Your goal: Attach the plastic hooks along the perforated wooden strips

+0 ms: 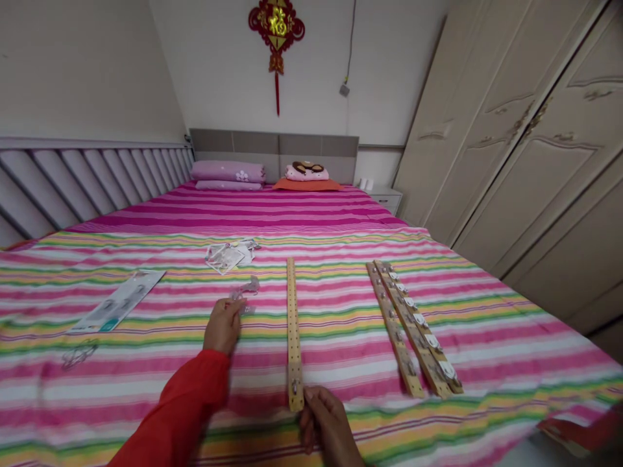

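Observation:
My left hand (224, 324) is closed, its fingertips pinching a small clear plastic piece (250, 285) above the striped bedspread. The exact kind of this piece is too blurred to make out. In front of me lies a long, narrow wooden strip (293, 318) with rows of small holes, pointing away from me. A small metal fitting (294, 386) sits near its close end. Beside that end is my right hand (327, 421), with thumb and forefinger closed at the strip's right edge. Its other fingers are curled under and partly hidden.
Several wooden strips with metal fittings (403, 324) lie to the right, one bearing white round pieces. Clear plastic packets (231, 255) are piled farther back. On the left lie a long package (121, 301) and thin wire loops (79, 352). A wardrobe (535, 143) stands right.

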A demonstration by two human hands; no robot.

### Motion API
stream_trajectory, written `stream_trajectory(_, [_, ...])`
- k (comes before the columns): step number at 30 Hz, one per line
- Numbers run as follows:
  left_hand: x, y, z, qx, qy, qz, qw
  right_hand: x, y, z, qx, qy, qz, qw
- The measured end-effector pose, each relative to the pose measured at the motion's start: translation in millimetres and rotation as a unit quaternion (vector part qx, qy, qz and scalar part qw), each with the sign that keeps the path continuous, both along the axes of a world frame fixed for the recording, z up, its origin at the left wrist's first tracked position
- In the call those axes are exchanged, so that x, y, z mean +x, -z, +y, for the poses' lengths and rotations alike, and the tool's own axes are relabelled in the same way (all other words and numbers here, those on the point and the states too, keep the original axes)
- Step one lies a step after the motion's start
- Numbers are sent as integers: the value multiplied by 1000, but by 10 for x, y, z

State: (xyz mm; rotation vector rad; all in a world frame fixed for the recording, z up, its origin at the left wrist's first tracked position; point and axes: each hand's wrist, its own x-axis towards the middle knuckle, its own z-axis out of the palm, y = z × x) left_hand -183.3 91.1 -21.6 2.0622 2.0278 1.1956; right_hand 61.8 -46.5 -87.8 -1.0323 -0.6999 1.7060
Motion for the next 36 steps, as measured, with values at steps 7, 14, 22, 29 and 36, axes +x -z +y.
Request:
stream_trajectory(7, [-23,-102,82,-64,24,151,986,118,19,-42,1,15,-20,1000])
stream_trajectory(14, [-117,-189,38,-39,-30,-160,986,186,-37,-38,21,18,-64,998])
stream_trajectory(22, [-37,-302,-89,-141,-36,-524,839,240,-223,71,60,51,-109,991])
stream_trajectory(29, [184,-448,-273,-143,19,-562,814,248,-457,206,111,47,-130,984])
stream_trajectory(36, [544,-468,-525,-193,92,-478,852,96,-784,451,170,29,-102,980])
